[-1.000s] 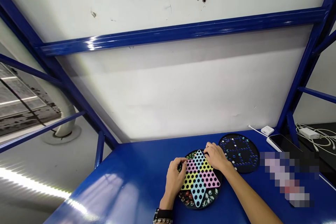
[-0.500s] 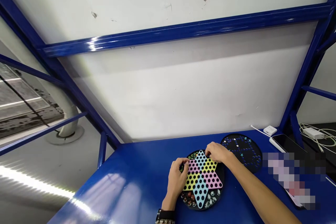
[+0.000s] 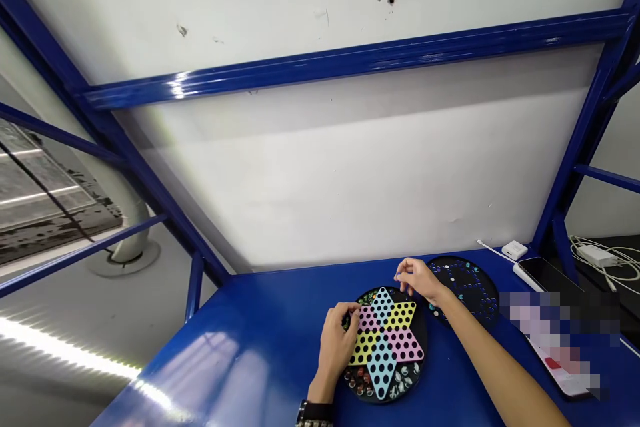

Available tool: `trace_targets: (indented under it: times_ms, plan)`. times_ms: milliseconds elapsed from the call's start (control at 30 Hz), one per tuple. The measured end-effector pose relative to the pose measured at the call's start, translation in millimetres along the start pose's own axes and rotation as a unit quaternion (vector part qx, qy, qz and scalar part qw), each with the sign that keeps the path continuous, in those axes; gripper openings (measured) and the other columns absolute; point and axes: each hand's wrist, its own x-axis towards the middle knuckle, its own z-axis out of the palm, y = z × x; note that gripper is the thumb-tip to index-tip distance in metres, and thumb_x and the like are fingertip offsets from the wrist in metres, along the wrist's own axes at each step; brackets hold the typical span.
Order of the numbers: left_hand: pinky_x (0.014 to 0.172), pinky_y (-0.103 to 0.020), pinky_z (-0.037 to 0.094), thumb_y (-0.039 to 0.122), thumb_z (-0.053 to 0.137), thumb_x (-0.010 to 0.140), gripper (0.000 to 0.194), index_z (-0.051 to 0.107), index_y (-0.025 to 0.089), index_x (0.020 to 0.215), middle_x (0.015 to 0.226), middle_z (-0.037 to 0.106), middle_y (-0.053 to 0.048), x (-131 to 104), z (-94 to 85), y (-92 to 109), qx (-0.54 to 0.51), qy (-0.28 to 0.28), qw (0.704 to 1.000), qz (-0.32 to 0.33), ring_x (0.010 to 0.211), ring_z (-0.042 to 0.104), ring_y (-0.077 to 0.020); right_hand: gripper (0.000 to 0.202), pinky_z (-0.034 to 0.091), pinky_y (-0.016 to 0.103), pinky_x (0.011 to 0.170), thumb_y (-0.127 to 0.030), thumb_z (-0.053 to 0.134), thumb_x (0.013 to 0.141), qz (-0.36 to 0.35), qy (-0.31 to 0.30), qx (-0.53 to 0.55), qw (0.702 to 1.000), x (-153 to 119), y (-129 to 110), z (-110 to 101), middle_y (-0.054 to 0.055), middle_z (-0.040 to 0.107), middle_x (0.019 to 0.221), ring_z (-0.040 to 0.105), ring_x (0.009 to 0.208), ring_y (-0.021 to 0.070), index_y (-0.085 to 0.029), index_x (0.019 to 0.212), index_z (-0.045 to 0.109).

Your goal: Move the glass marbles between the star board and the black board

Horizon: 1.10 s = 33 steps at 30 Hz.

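A round black game board [image 3: 382, 345] with a pastel six-pointed star full of dark holes lies on the blue table. Around the star, its compartments hold red, clear and green pieces. My left hand [image 3: 341, 331] rests at the board's left edge with fingers curled; what they hold, if anything, is hidden. My right hand [image 3: 416, 278] is raised between this board and a second round black board [image 3: 473, 287], its thumb and fingertips bent close together. Anything between them is too small to make out. White and teal pieces sit on the second board.
Right of the boards, a dark phone [image 3: 545, 275] and a partly pixelated item [image 3: 573, 380] lie on the blue table [image 3: 280, 327]. A white adapter [image 3: 514, 250] stands near the back edge. White cables [image 3: 597, 255] lie at far right. A blue metal frame borders the wall.
My right hand has lifted off the star board's upper edge and moved slightly up and right, uncovering the yellow point. My left hand has stayed in place.
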Motion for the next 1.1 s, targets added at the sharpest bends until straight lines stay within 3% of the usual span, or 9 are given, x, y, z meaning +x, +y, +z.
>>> trace_targets:
  times_ms: [100,200,300,500,633,767,900,1000,1100]
  plan:
    - [0.081,-0.036,0.055,0.043,0.048,0.095,0.028,0.071,0.027,0.094,0.098,0.074,-0.003,0,-0.4,0,0.003,-0.001,1.000,-0.002,0.094,0.065,-0.0231,0.016,0.041,0.022,0.050,-0.036,0.046,0.083,0.037,0.054,0.112,0.992,0,3,-4,0.003,0.065,0.086,0.058,0.062,0.0115,-0.022,0.089,0.051]
    - [0.081,-0.036,0.055,0.044,0.048,0.095,0.029,0.071,0.027,0.093,0.097,0.074,-0.004,1,-0.9,1,0.005,0.001,1.000,0.000,0.093,0.065,-0.0234,0.019,0.035,0.021,0.049,-0.031,0.041,0.085,0.047,0.052,0.055,0.996,0,5,-8,-0.002,0.057,0.072,0.048,0.055,0.0100,-0.021,0.090,0.056]
    - [0.081,-0.037,0.055,0.044,0.047,0.096,0.030,0.071,0.026,0.094,0.098,0.074,-0.005,1,-1.2,2,0.002,-0.001,1.000,0.003,0.093,0.065,-0.0236,0.015,0.039,0.023,0.057,-0.023,0.054,0.079,0.037,0.019,-0.034,0.999,-4,4,-11,-0.003,0.054,0.066,0.048,0.058,0.0111,-0.020,0.086,0.067]
    - [0.081,-0.036,0.055,0.044,0.048,0.095,0.029,0.071,0.027,0.093,0.097,0.074,-0.004,1,-0.9,3,0.000,-0.001,1.000,-0.003,0.094,0.065,-0.0231,0.021,0.045,0.032,0.083,-0.012,0.064,0.070,0.026,-0.045,-0.190,0.980,-13,0,-9,0.005,0.071,0.097,0.063,0.097,0.0238,-0.023,0.082,0.077]
    - [0.081,-0.036,0.055,0.044,0.048,0.095,0.029,0.071,0.026,0.093,0.097,0.074,-0.004,1,-0.5,1,-0.001,0.000,1.000,0.001,0.093,0.065,-0.0230,0.014,0.044,0.036,0.089,-0.016,0.069,0.068,0.013,-0.042,-0.195,0.980,-11,0,-4,0.008,0.070,0.104,0.063,0.103,0.0273,-0.022,0.079,0.076]
    - [0.080,-0.036,0.055,0.044,0.048,0.095,0.030,0.071,0.025,0.093,0.096,0.074,-0.005,1,0.1,-1,-0.003,-0.006,1.000,0.006,0.092,0.065,-0.0237,0.008,0.046,0.031,0.078,-0.026,0.067,0.074,-0.003,-0.019,-0.135,0.991,-4,1,2,0.004,0.066,0.085,0.062,0.085,0.0200,-0.020,0.080,0.070]
    - [0.081,-0.037,0.055,0.044,0.049,0.094,0.029,0.071,0.026,0.092,0.095,0.074,-0.005,1,0.6,-1,-0.003,0.001,1.000,0.008,0.092,0.065,-0.0238,0.029,0.040,0.023,0.054,-0.040,0.039,0.092,0.007,0.009,-0.041,0.999,4,2,7,-0.001,0.058,0.076,0.049,0.056,0.0112,-0.021,0.096,0.060]
    - [0.080,-0.037,0.055,0.044,0.049,0.094,0.029,0.071,0.026,0.092,0.096,0.074,-0.005,1,0.4,0,-0.005,0.004,1.000,0.005,0.092,0.065,-0.0238,0.039,0.035,0.022,0.046,-0.044,0.023,0.096,0.010,0.025,-0.003,1.000,9,2,10,0.000,0.059,0.082,0.044,0.051,0.0094,-0.021,0.100,0.054]
    - [0.081,-0.038,0.055,0.045,0.048,0.095,0.030,0.071,0.026,0.094,0.097,0.074,-0.006,1,0.2,0,-0.007,-0.007,1.000,0.004,0.094,0.065,-0.0246,0.038,0.033,0.022,0.047,-0.046,0.028,0.096,0.007,0.036,-0.015,0.999,11,1,14,-0.001,0.057,0.075,0.041,0.050,0.0093,-0.020,0.093,0.056]
